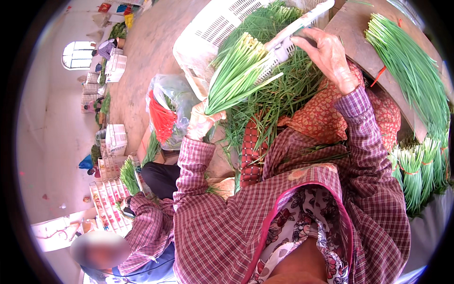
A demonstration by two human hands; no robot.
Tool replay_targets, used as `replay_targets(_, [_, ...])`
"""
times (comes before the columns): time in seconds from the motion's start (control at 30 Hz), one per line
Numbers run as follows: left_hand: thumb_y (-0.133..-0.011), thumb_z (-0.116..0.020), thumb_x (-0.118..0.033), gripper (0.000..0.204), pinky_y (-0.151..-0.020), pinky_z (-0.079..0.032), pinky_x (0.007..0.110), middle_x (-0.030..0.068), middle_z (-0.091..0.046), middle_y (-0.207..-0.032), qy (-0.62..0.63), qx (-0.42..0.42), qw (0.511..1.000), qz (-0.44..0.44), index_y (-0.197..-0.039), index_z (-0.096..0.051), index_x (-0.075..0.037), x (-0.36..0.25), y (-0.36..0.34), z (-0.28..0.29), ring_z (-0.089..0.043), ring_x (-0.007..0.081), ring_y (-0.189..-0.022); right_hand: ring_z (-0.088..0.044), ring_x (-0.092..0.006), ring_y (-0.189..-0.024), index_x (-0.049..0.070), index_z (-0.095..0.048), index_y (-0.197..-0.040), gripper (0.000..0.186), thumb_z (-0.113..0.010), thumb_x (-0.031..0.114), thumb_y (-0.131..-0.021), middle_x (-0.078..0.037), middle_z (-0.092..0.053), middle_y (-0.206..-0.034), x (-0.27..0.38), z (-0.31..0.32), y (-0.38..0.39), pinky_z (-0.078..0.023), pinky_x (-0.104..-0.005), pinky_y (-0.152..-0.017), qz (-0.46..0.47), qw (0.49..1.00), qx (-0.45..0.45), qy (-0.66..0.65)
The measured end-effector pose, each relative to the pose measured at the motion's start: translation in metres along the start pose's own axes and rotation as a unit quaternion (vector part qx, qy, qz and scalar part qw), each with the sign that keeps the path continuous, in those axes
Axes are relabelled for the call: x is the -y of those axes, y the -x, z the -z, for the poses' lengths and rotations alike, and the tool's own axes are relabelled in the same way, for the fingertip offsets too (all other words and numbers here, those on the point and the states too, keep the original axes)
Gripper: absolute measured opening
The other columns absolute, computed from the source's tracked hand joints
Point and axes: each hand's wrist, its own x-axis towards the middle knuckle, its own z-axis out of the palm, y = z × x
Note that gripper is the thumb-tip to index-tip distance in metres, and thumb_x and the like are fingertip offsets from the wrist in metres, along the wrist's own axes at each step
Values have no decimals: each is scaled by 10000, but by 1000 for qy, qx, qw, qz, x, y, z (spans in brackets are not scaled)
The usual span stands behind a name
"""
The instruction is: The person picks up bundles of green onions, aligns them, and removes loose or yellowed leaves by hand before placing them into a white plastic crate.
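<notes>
My left hand (202, 118) is closed around the lower end of a bunch of long green chive stalks (239, 71), their pale cut ends pointing up and away. Beyond it stands a white slatted plastic crate (191, 52) with more loose chives (253, 23) inside. My right hand (328, 54) is at the crate's right rim, fingers stretched with thumb and forefinger apart, and nothing shows in it. Whether its fingertips touch the rim I cannot tell. Loose, tangled green leaves (293, 87) spill over my lap below the crate.
A tied chive bundle (409, 61) lies on a board at right, above several upright bundles (416, 168). A clear bag with red ties (161, 120) sits left of the crate. A co-worker in a checked sleeve (146, 217) sits close at lower left, beside a crate (106, 201).
</notes>
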Motion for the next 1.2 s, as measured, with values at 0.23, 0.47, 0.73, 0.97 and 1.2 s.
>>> replay_targets(0.23, [-785,-668,84,364,-815,-534,275,39,-721,-957,-176,-120,977,9,-1134,-662,-20,-3,-7,-15,-652,109,-871,-657,-244,-749,120,-699,-853,331,-695,449,-812,-46,-651,-804,52,-21,-12,-524,-376,-669,40,999,26,-16])
replay_targets(0.47, [-805,-658,56,411,-853,-509,241,28,-721,-1042,-184,-153,971,-17,-1207,-645,-31,4,-1,-9,-642,64,-933,-667,-196,-764,134,-690,-863,196,-656,327,-870,-17,-652,-844,4,-14,-11,-543,-372,-658,-38,987,-39,149])
replay_targets(0.73, [-768,-654,48,516,-881,-510,251,95,-705,-1130,-306,-183,931,-78,-1268,-627,-76,-7,-7,-16,-659,102,-1005,-644,-243,-872,215,-687,-1021,191,-674,295,-847,-17,-601,-884,27,3,-14,-539,-383,-743,117,992,-23,47])
replay_targets(0.97, [-714,-660,53,587,-855,-535,270,101,-693,-1151,-432,-189,871,-139,-1251,-649,-185,-11,-8,-16,-688,178,-1010,-584,-244,-926,124,-612,-888,106,-659,201,-831,-15,-614,-948,44,-27,-22,-507,-368,-781,248,966,64,-36])
replay_targets(1.2, [-691,-653,-7,636,-703,-542,301,86,-700,-1083,-554,-199,788,-180,-1255,-642,-300,-30,-6,-25,-695,206,-827,-633,-293,-766,85,-542,-937,118,-591,190,-913,-102,-618,-796,17,-36,-6,-516,-420,-690,78,996,-28,29])
